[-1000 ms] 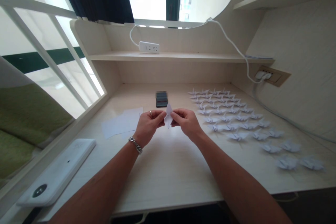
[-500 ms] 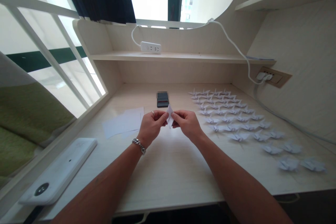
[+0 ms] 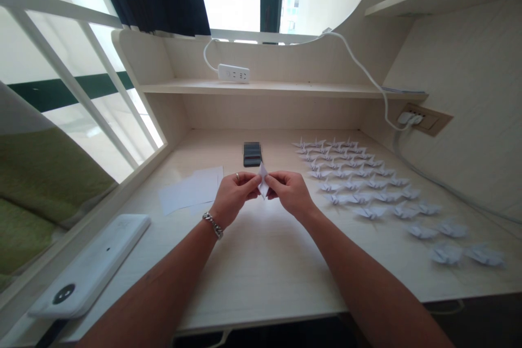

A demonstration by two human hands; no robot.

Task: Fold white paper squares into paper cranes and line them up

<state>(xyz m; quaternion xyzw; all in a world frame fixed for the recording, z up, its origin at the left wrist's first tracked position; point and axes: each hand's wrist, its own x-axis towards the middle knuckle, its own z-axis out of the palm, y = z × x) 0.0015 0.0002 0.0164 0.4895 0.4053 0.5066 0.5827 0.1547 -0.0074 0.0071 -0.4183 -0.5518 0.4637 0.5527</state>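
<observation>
the left hand [image 3: 234, 194] and the right hand [image 3: 292, 191] were both grasping one folded paper [image 3: 263, 180], each pinching a side of it between thumb and fingers. the paper was between the hands, over the middle of the surface [image 3: 265, 277], narrow and white, with one point up and one point down; its finer creases were too small to make out. a ring [image 3: 237, 176] was on the left hand, and a chain bracelet [image 3: 212, 225] circled that wrist.

just beyond the paper lay a dark case [image 3: 252, 155]. near the left hand, flat white sheets [image 3: 190, 191] overlapped one another. to the right of the right hand, white paper cranes [image 3: 370, 212] stood in rows that ran from the back of the surface toward its near right corner, where the last few looked blurred.

a long white device [image 3: 98, 263] with a dark round patch lay at the left edge, well apart from the hands. on the shelf [image 3: 281, 87] at the back was a power strip [image 3: 234, 73]. a white cord [image 3: 361, 66] hung down to an outlet [image 3: 432, 120] on the right wall.
</observation>
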